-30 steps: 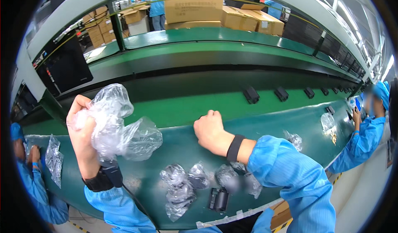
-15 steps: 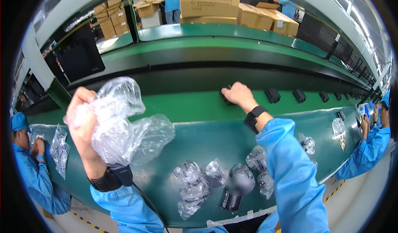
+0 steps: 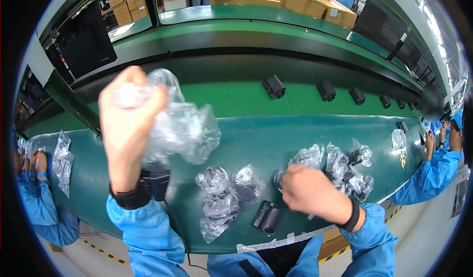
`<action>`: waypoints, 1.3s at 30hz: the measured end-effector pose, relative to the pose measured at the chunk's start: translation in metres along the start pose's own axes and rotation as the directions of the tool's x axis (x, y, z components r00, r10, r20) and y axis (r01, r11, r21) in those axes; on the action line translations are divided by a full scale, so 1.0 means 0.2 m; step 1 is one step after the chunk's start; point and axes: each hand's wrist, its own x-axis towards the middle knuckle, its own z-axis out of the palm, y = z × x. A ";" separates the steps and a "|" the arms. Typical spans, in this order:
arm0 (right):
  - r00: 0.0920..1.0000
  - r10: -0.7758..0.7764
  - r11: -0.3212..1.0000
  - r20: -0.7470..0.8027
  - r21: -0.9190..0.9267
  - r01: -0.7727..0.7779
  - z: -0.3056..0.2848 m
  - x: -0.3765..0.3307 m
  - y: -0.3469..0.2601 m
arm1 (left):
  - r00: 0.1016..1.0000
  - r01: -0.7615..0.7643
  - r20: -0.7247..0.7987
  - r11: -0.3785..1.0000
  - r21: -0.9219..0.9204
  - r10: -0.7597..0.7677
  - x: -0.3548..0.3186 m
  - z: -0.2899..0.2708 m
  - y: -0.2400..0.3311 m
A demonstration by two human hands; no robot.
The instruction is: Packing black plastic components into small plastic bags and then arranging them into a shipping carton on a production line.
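Left hand (image 3: pixel 129 114): raised at centre left of the frame, fingers closed around a crumpled clear plastic bag (image 3: pixel 183 127).
Bagged parts (image 3: pixel 222 194): laid on the green tabletop (image 3: pixel 256 134) at lower centre; a bare black part (image 3: pixel 267 217) is seen beside them.
Right hand (image 3: pixel 309 191): lowered at lower centre right, apparently curled on a bagged piece (image 3: pixel 301 160); blur leaves the grip uncertain.
Step in hand: bagging is judged under way, a bag held ready.
Next move: the bag would need to be opened and a black part brought to its mouth.

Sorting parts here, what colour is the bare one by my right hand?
Black, clearest in the head view.
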 end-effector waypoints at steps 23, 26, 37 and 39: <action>0.970 0.220 -0.784 0.103 0.610 0.113 0.18 0.16 0.02 | 0.682 -0.217 0.694 0.970 -0.107 0.229 -0.23 0.55 -0.02; 0.958 0.238 -0.717 0.161 0.694 0.061 0.17 0.15 0.03 | 0.746 -0.226 0.637 0.973 -0.036 0.197 -0.20 0.53 -0.04; 0.650 0.605 0.768 -0.460 0.552 -0.325 0.06 -0.08 0.23 | 0.856 -0.132 0.515 0.982 0.132 0.046 -0.20 0.53 -0.06; 0.687 0.577 0.777 -0.443 0.558 -0.292 0.12 -0.09 0.30 | 0.908 -0.088 0.418 0.987 0.132 0.025 -0.20 0.54 -0.04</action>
